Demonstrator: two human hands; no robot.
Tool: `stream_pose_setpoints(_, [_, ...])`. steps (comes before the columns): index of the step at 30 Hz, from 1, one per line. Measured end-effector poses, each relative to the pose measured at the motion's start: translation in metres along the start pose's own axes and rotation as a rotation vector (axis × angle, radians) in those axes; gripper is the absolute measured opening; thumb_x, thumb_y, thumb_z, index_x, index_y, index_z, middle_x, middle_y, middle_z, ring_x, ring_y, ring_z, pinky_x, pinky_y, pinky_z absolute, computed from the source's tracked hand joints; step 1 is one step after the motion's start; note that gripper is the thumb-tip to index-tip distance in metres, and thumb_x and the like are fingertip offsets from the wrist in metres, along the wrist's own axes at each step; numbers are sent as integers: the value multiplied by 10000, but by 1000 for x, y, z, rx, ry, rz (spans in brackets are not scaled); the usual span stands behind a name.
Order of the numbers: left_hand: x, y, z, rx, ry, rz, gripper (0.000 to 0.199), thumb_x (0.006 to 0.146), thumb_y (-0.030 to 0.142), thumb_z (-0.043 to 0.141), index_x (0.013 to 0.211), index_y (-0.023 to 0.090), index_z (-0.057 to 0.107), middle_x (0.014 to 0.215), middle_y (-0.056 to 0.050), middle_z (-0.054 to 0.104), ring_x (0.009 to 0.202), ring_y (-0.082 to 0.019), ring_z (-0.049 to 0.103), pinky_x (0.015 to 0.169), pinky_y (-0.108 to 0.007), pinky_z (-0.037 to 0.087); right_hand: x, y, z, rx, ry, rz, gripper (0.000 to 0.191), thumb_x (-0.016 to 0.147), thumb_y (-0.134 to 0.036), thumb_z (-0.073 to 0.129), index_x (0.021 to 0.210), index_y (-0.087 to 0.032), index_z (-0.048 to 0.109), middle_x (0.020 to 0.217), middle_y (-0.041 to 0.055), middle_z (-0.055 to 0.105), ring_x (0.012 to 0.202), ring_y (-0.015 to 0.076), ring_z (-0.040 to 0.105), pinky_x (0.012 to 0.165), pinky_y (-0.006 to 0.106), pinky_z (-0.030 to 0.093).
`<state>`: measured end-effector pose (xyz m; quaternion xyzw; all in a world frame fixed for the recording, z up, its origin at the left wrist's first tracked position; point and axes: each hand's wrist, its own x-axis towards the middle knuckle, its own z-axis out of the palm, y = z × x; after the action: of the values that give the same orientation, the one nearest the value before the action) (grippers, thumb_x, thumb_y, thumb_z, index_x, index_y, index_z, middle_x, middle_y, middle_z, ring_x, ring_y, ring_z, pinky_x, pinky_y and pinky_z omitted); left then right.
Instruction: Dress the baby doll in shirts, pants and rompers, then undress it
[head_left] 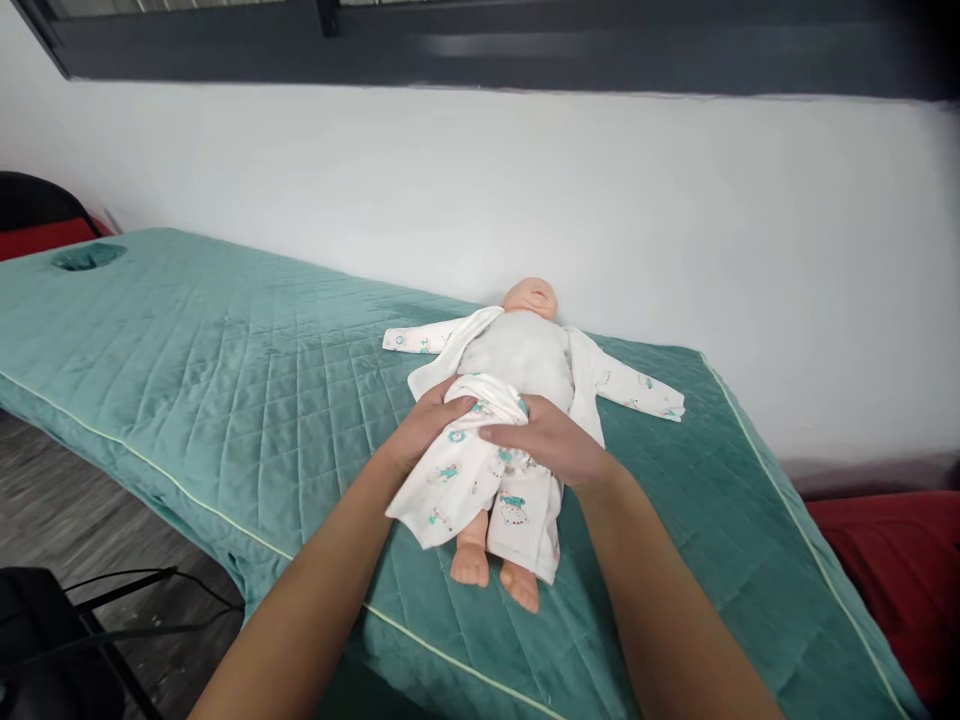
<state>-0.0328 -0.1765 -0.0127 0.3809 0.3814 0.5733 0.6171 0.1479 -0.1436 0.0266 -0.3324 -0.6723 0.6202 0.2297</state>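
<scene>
Green quilted cover (225, 340) runs the length of a padded bed set along a white wall (420, 190), under a dark window frame (525, 55); a round hole (88, 257) shows at its far left end, and something red (892, 570) stands beside its right end. From my distant seat, I see 1 baby doll (517, 345) lying on its back near that right end, head toward the wall and 2 feet toward me. Its white printed jacket (637, 390) lies spread apart at the front, with both sleeves stretched outward.

I find the printed trousers (450, 470) over the doll's hips and legs, bunched at the waist, with 2 bare feet showing by the hems. My left hand (427, 425) is clamped on 1 side of the waistband, and my right hand (555, 440) on the other; both thumbs lie across the front, while I cannot make out most of the fingers.

I judge the step in hand to be handling the waistband around the hips; I cannot tell which way the cloth is being worked. The next move, to my mind, calls for even tension from 2 sides and little drag on the body.
</scene>
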Motion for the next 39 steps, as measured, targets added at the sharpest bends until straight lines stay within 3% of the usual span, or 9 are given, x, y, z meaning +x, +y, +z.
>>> stream_pose_setpoints(4, [-2, 0, 1, 8, -153, -10, 642, 613, 464, 850, 1141, 140, 678, 950, -78, 730, 819, -201, 654, 727, -273, 484, 3, 7, 0, 256, 156, 17, 353, 734, -365, 785, 1023, -182, 695, 898, 40, 745, 789, 209, 679, 718, 317, 527])
stream_pose_setpoints(6, [-1, -2, -1, 19, -264, -10, 656, 568, 416, 883, 1129, 138, 686, 954, -82, 731, 817, -207, 659, 729, -275, 488, 4, 7, 1, 280, 192, 10, 352, 726, -378, 790, 999, -181, 685, 859, 35, 737, 739, 197, 666, 683, 309, 521])
stream_pose_setpoints(8, [1, -5, -4, 35, -287, -18, 586, 554, 372, 895, 1049, 119, 708, 903, -79, 733, 757, -191, 654, 707, -273, 488, 4, 5, 4, 241, 204, -4, 356, 731, -405, 785, 988, -184, 678, 841, 28, 729, 711, 187, 651, 655, 302, 511])
stream_pose_setpoints(11, [3, -9, -6, 3, -218, -17, 507, 564, 370, 888, 954, 96, 718, 838, -84, 731, 702, -180, 650, 682, -272, 487, 5, 4, 8, 118, 201, -38, 361, 757, -443, 761, 997, -187, 678, 862, 24, 723, 737, 182, 642, 660, 293, 503])
stream_pose_setpoints(17, [-12, -1, 7, -150, -70, 37, 512, 634, 384, 842, 1052, 122, 707, 884, -86, 742, 804, -223, 691, 748, -306, 510, 4, 0, 11, -71, 213, -84, 368, 814, -483, 683, 1038, -194, 713, 969, 38, 740, 839, 207, 654, 702, 302, 508])
stream_pose_setpoints(23, [-48, 12, 26, -231, -24, -52, 415, 736, 385, 776, 1045, 117, 703, 841, -74, 739, 718, -187, 676, 663, -272, 493, -4, -6, 13, -93, 173, -118, 399, 767, -474, 727, 1053, -197, 711, 966, 32, 742, 853, 213, 664, 749, 318, 508])
stream_pose_setpoints(28, [-81, 9, 40, -336, 39, -54, 322, 753, 325, 749, 1000, 120, 714, 806, -55, 719, 661, -143, 630, 654, -251, 485, -6, -2, 12, -353, 120, -191, 273, 793, -406, 676, 958, -190, 705, 953, 12, 729, 880, 207, 640, 778, 304, 464])
stream_pose_setpoints(34, [-128, 13, 62, -344, 140, -103, 224, 800, 271, 684, 970, 129, 720, 753, -43, 672, 620, -124, 572, 618, -243, 467, -5, 1, 12, -628, 76, -201, 137, 779, -321, 616, 768, -189, 652, 754, -10, 673, 741, 165, 566, 638, 254, 379])
stream_pose_setpoints(39, [-167, 10, 83, -410, 320, -160, 312, 788, 227, 707, 1095, 175, 714, 1054, -85, 716, 926, -206, 656, 800, -286, 528, -4, 2, 12, -738, 40, -186, 64, 704, -254, 640, 736, -204, 661, 754, -5, 685, 714, 158, 556, 627, 257, 346])
